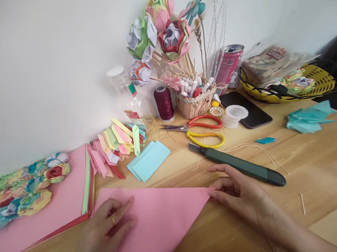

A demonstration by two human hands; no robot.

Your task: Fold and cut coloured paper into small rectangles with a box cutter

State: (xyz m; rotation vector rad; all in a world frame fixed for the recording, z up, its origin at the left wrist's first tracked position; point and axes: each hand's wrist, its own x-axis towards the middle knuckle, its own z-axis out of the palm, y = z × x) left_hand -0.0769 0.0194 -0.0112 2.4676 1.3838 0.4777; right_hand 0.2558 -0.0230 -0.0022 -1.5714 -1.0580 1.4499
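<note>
A smooth, pointed pink paper sheet (159, 216) lies left of the dark-green plastic utility knife (238, 163). The left hand (106, 223) rests on it, fingers apart; the right hand (242, 193), just nearer than the knife, pinches its corner.

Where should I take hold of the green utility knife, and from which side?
Probably by the rear half of the utility knife, coming from the right with the right hand: the body is broad there, and the blade points left, near the scissors.
</note>
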